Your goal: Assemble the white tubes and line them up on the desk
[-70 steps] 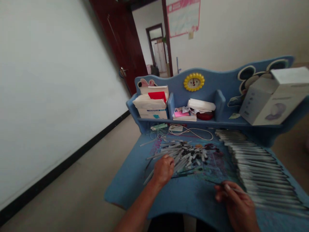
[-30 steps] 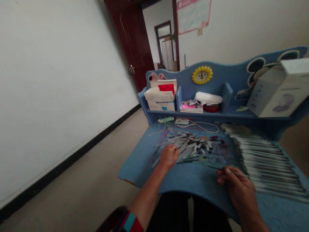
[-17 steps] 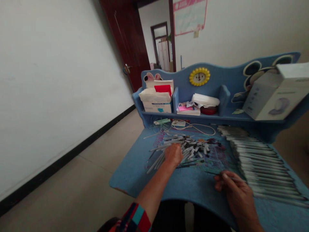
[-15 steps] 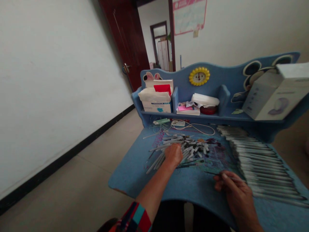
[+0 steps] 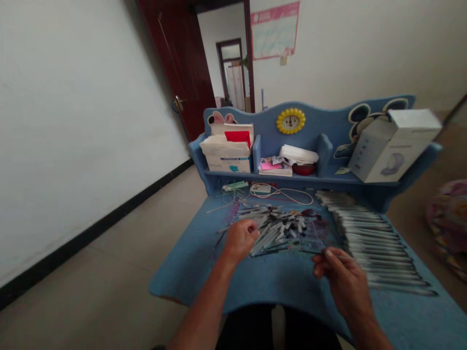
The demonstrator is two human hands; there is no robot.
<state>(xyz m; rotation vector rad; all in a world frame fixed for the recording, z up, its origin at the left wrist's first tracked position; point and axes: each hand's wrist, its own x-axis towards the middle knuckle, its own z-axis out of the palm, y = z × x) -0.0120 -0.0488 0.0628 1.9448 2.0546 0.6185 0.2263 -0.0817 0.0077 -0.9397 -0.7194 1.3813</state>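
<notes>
A loose pile of grey pen barrels and small parts (image 5: 279,226) lies in the middle of the blue desk (image 5: 277,279). My left hand (image 5: 239,238) is closed at the pile's left edge, its fingers curled on pieces there. My right hand (image 5: 341,274) is pinched shut on a thin dark pen refill (image 5: 315,252) that sticks out to the left. Right beside this hand a long row of finished grey pens (image 5: 372,236) runs along the desk's right side.
The desk's back shelf (image 5: 292,176) carries a white carton (image 5: 228,153), papers, a red dish and a large white box (image 5: 392,146). A white cable (image 5: 288,192) lies below the shelf. A white wall stands left, an open dark red door behind. Colourful fabric (image 5: 448,223) lies at right.
My left hand pushed into the pile, then drew back to its left edge. My right hand kept its pinch on the refill. The camera shifted, bringing the fabric at right into view.
</notes>
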